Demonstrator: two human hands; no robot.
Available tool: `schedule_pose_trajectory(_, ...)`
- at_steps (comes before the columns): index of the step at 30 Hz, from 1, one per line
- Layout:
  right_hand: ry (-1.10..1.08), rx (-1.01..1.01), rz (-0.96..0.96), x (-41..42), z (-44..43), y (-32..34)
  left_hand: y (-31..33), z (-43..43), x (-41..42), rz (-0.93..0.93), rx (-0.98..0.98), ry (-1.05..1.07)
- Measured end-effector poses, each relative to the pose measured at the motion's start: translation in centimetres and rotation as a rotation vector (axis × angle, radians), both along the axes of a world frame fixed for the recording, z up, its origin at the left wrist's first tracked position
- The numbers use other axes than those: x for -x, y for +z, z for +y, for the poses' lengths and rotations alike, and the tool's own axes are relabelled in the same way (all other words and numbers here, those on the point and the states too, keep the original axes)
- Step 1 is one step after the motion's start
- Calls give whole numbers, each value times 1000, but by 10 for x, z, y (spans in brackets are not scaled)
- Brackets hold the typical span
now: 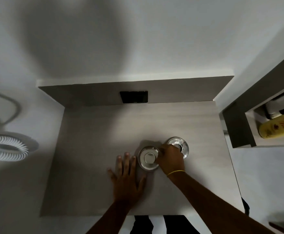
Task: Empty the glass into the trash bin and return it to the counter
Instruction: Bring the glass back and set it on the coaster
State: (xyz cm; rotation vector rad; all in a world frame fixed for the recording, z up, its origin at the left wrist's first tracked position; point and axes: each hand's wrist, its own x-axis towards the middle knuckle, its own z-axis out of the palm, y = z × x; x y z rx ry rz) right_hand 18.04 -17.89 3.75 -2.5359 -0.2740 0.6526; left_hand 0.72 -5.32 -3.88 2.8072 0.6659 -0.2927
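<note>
Two clear glasses stand side by side on the grey counter (90,149), seen from straight above. The left glass (148,158) has a round white thing inside it. The right glass (180,144) is partly hidden under my right hand (170,160). That hand is curled between the two glasses, its fingertips against the right side of the left glass's rim. My left hand (126,176) lies flat on the counter with fingers spread, just left of the left glass and not touching it. No trash bin is in view.
A black wall socket (133,97) sits in the counter's back panel. To the right, a shelf (239,125) holds a yellow bottle (278,126) and white items. A white ribbed ring-shaped object (4,148) lies on the floor at the left.
</note>
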Motion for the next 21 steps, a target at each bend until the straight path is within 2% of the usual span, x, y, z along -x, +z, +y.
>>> schedule_pose_trajectory(3,47,-54,-201,-12,-20,-2,-7,2,2,-5,-28,-19)
schedule_pose_trajectory(5,150,14,-278,-20,-37,-4,-11,2,3,-19,-42,-25)
schedule_pose_trajectory(8,356,287,-135,-27,-50,-7,-15,4,4,-42,-52,-30)
schedule_pose_trajectory(9,403,320,-123,-28,-52,-8,-15,4,4,-49,-57,-35)
schedule_pose_trajectory(16,455,390,-139,-29,-47,-5,-14,2,6,-59,-35,-18)
schedule_pose_trajectory(19,343,323,-168,-26,-41,7,-15,3,6,-68,-33,-24)
schedule_pose_trajectory(21,362,254,-187,-18,-30,18,-15,3,4,-83,-32,-22)
